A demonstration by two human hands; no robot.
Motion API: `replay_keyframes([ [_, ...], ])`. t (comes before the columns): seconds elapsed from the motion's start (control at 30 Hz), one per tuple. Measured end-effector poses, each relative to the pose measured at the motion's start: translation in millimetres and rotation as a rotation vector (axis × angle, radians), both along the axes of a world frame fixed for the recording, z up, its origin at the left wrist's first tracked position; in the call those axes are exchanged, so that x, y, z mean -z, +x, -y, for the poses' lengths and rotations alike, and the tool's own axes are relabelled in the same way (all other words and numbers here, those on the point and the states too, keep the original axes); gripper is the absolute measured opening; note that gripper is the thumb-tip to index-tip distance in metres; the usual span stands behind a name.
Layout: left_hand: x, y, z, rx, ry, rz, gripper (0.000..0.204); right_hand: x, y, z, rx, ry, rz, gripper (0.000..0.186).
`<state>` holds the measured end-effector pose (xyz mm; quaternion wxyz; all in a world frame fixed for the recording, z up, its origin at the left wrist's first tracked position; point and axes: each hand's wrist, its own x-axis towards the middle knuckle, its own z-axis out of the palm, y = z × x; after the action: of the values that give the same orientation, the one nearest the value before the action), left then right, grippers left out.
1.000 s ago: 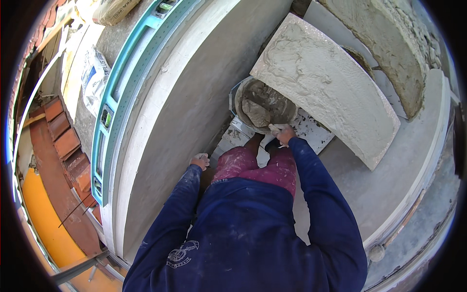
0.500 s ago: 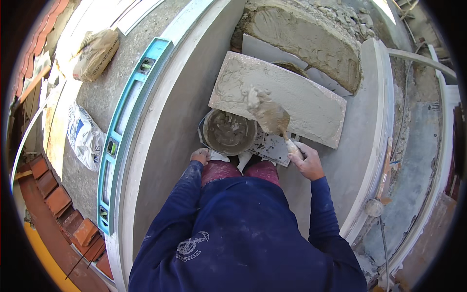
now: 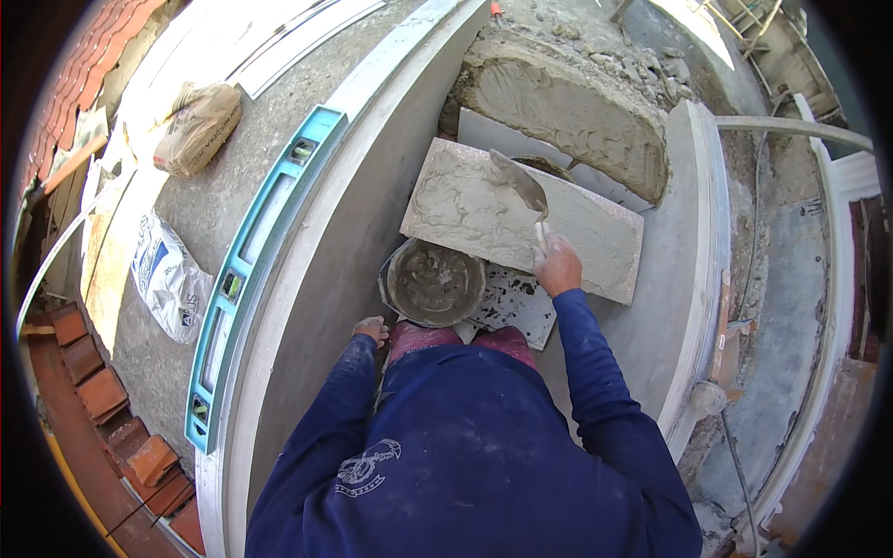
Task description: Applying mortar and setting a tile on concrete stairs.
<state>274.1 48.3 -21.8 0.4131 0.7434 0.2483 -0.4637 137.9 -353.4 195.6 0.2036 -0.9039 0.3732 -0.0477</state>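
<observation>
My right hand is wrapped round the handle of a mortar-smeared trowel. The blade lies tilted at the upper part of a slab whose face is spread with wet grey mortar. My left hand is curled closed beside my left knee; whether anything is inside it is hidden. Between the slab and my knees stands a round bucket with mortar in the bottom. A speckled white tile or board lies to the right of the bucket, partly under the slab.
A turquoise spirit level rests along the left wall's top. Outside it are a brown paper sack, a white plastic bag and roof tiles. Ahead is a mortar bed with rubble behind; a low curved wall bounds my right.
My right hand has moved forward and left, taking the trowel farther up the slab. The mortar lump on the blade has gone onto the slab. My left hand has shifted slightly; the view has tilted.
</observation>
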Motion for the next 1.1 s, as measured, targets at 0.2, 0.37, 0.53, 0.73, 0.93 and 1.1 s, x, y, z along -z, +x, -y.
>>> replay_keyframes([
  [0.2,6.9,-26.6,-37.3,-0.025,0.120,-0.122,0.025,18.9,30.9,29.1,0.179,0.840,0.054,0.036],
  [0.37,-3.3,-31.4,-17.6,-0.095,0.061,-0.122,0.023,1.0,-6.2,35.3,0.394,1.086,0.188,0.028],
  [0.53,-12.1,-23.1,7.5,-0.087,-0.015,-0.071,0.023,0.6,-54.2,44.4,0.319,0.895,0.141,0.025],
  [0.73,-9.1,-15.3,14.2,-0.013,-0.031,-0.014,0.023,-4.3,-95.6,49.1,0.482,0.987,0.255,0.032],
  [0.93,-8.6,-18.1,22.0,0.016,-0.035,-0.003,0.024,-14.4,-146.2,53.9,0.708,0.970,0.457,0.035],
  [1.1,-16.9,-33.8,30.8,0.061,0.048,-0.054,0.024,-2.9,-176.9,47.7,0.874,1.000,0.505,0.033],
])
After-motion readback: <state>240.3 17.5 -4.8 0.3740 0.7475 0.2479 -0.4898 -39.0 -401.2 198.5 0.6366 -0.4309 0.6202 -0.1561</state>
